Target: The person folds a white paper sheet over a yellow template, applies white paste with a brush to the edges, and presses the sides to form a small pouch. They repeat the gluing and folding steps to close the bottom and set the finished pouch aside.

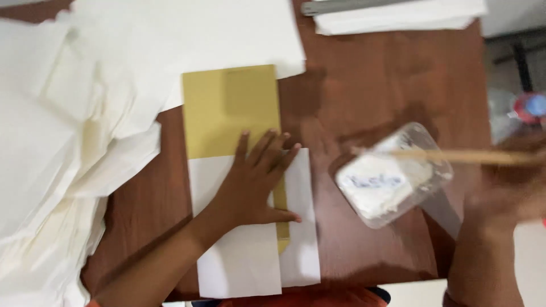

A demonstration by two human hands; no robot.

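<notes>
My left hand (253, 179) lies flat with spread fingers on a folded sheet of white paper (242, 258) that covers the lower part of a mustard-yellow paper piece (230, 108) on the brown table (375, 85). My right hand (506, 190), blurred at the right edge, grips a thin wooden stick (449, 155). The stick reaches left over a clear plastic tub (395, 173) holding white paste. The tub sits tilted to the right of the papers.
Loose heaps of white paper (62, 142) cover the table's left side and far edge. Another white stack (398, 17) with a grey strip lies at the far right. A clear bottle with a red and blue cap (529, 108) shows beyond the table's right edge.
</notes>
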